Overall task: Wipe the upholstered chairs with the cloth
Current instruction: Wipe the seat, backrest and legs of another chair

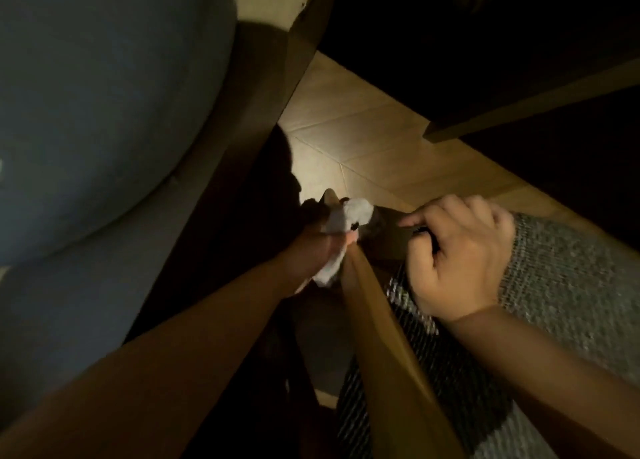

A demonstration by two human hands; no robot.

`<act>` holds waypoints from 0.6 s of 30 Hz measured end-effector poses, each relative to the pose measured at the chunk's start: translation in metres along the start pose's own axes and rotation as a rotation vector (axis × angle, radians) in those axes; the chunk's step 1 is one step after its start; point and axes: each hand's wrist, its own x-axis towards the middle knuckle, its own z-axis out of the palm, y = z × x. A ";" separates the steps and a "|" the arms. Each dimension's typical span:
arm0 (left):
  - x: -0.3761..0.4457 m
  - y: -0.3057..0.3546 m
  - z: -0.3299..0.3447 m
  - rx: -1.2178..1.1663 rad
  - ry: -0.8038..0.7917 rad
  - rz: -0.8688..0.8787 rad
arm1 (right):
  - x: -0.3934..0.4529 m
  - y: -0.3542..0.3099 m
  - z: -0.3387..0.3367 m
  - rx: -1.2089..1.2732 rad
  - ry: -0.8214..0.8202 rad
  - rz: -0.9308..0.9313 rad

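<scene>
Far left: a blue upholstered chair (97,112), rounded, dim, untouched by either hand. Next to it, deep shadow and a strip of tiled floor (356,140). Toward the middle: left hand (311,250) reached out along a wooden chair frame (388,347), fingers curled round a bunched white cloth (346,223), cloth pressed at the top end of the wooden rail, near its corner. Right of that: right hand (460,254) curled over the upper edge of a grey woven chair (571,285), index finger extended toward the cloth, remaining fingers bent round something small and dark, too blurred to identify. Hands near each other, not touching. Farthest right: grey fabric running off toward the lower corner, darker furniture beyond. As for progress: wiping appeared under way on the frame of the grey chair, seemingly mid-stroke; impossible to judge from lighting this low which surfaces had been cleaned. Probably left: the grey upholstery itself and the blue chair, neither showing any visible mark of wiping.
</scene>
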 end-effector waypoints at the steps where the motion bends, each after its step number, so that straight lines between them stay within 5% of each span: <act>1: -0.013 -0.002 -0.004 -0.017 -0.075 -0.003 | 0.001 -0.001 -0.001 0.001 -0.009 0.015; 5: -0.064 0.016 -0.020 0.010 -0.121 0.006 | 0.001 -0.003 -0.003 -0.030 -0.044 0.056; 7: -0.095 0.033 -0.028 -0.036 -0.094 0.068 | 0.003 -0.015 -0.014 0.105 -0.025 0.218; 10: -0.143 0.057 -0.035 -0.164 -0.151 0.212 | 0.024 -0.046 -0.048 0.910 0.249 0.824; 12: -0.182 0.072 -0.029 -0.256 -0.210 0.230 | 0.029 -0.061 -0.085 1.202 0.312 0.949; 18: -0.273 0.103 0.027 -0.289 -0.327 0.393 | -0.029 -0.067 -0.197 1.473 -0.396 0.683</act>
